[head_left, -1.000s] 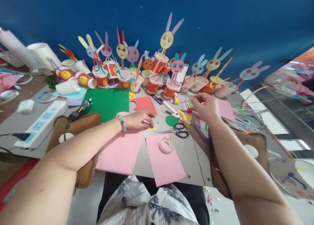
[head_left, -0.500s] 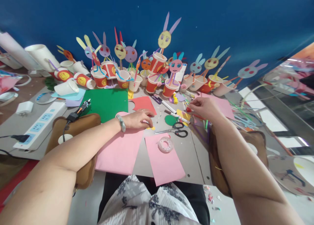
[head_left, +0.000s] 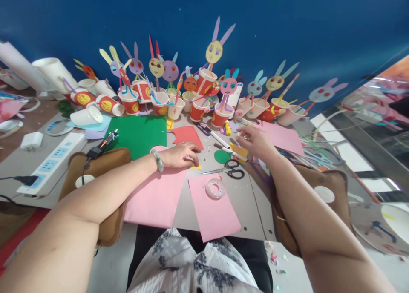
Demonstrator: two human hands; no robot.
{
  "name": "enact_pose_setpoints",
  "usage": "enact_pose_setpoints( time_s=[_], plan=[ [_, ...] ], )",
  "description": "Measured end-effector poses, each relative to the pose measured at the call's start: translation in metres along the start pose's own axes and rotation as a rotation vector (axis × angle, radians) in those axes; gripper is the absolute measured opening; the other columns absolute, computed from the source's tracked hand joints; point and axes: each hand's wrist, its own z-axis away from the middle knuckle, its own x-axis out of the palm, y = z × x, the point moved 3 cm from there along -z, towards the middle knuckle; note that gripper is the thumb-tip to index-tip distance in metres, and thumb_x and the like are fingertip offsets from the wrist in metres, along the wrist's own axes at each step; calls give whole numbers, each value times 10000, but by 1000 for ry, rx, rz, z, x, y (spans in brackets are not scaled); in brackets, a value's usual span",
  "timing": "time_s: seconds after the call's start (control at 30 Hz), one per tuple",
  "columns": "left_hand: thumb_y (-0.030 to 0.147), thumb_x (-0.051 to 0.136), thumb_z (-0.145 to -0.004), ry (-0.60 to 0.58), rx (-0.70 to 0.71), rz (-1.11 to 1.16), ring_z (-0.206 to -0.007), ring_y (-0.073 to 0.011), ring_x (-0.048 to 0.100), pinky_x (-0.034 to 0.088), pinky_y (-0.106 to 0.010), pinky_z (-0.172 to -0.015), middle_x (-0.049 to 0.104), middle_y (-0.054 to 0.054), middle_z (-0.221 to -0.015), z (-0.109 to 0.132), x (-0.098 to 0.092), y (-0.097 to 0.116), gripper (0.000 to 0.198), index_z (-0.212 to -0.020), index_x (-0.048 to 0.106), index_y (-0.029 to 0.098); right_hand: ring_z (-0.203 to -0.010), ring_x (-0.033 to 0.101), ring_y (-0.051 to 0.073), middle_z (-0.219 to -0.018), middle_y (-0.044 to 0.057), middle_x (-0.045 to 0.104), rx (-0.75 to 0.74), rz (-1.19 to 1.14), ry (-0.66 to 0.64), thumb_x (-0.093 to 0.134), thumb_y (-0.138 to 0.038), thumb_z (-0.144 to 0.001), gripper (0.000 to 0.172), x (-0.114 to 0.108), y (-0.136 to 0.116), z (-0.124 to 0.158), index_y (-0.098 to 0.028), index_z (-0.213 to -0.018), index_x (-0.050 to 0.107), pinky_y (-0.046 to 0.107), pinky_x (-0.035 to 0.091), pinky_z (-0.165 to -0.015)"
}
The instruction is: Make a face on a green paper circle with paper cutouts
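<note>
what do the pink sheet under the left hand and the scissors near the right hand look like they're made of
Pink sheet: apparently matte craft paper or thin card, lying flat with straight cut edges and no shine. Scissors: thin silvery blades that look like metal, with glossy black loop handles, probably plastic.

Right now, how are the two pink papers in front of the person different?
The left pink sheet is bigger, and the left hand rests on its top edge. The right pink sheet is narrower, untouched by hands, and has a tape roll lying on it. Both lie flat on the grey table.
</note>
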Motion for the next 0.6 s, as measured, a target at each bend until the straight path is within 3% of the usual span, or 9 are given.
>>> enact_pose_setpoints(
  time_s=[0.1, 0.3, 0.43, 0.6],
  plan=[
    [188, 624, -883, -3, 14, -12, -1253, -258, 553, 431, -403, -1059, 603, -124, -1296, -1, 0, 0, 187, -970, 785, 221, -1133, 559, 341, -1223, 153, 666, -183, 236, 20, 511, -414, -910, 424, 18, -9, 0, -237, -1266, 660, 476, 390, -933],
    [200, 631, -877, -5, 18, -21, -1263, -272, 546, 430, -426, -1068, 606, -132, -1294, -1, 0, -1, 181, -963, 789, 223, -1173, 546, 329, -1344, 155, 620, -203, 286, -81, 328, -404, -985, 481, 42, -7, -1, -232, -1351, 588, 523, 296, -994],
    [178, 640, -858, 4, 7, 13, -1254, -273, 549, 427, -437, -1072, 607, -128, -1295, -1, 0, -1, 182, -952, 789, 222, -1073, 602, 290, -1146, 127, 721, -167, 231, 8, 371, -345, -955, 385, 37, -8, -2, -216, -1090, 707, 485, 288, -995],
    [190, 652, -853, 11, -4, 51, -1233, -256, 562, 440, -414, -1060, 610, -111, -1286, 0, 0, -2, 168, -948, 786, 227, -891, 619, 284, -858, 112, 718, -96, 291, 99, 563, -334, -838, 197, 30, -8, -1, -209, -892, 706, 440, 337, -912]
  ],
)
